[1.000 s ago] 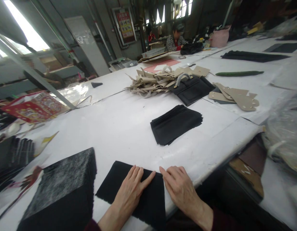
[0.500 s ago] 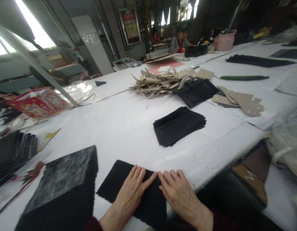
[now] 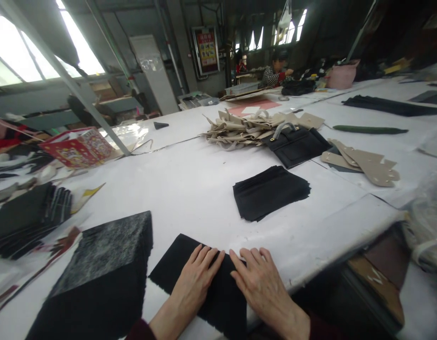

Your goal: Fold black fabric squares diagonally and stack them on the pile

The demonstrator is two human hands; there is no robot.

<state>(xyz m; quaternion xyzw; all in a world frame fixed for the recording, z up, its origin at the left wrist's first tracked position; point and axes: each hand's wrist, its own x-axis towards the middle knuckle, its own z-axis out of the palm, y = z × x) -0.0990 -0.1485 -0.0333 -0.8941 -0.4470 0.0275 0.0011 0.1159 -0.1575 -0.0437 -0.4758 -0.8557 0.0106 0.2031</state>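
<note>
A black fabric piece (image 3: 225, 302) lies at the table's near edge, its corner hanging toward me. My left hand (image 3: 197, 274) rests flat on it, fingers stretched to its far edge. Along the same far edge, my right hand (image 3: 259, 278) presses with its fingers extended, the index tip close to my left index finger. Left of them lies a larger stack of black fabric (image 3: 98, 293) with a fuzzy grey patch on top. Farther out sits a neat pile of black pieces (image 3: 271, 192).
Beyond are a black bag panel with a handle (image 3: 298, 145), beige strap pieces (image 3: 239, 130), beige cut parts (image 3: 367, 160) and a cucumber-like green object (image 3: 370, 129). A red patterned paper bag (image 3: 78, 146) stands left, near a slanted pole (image 3: 87, 104). Someone sits at the back (image 3: 271, 77).
The whole view has shifted, so the table's things appear farther right and slightly lower. My left index finger has drawn back a little; both hands stay on the black fabric piece.
</note>
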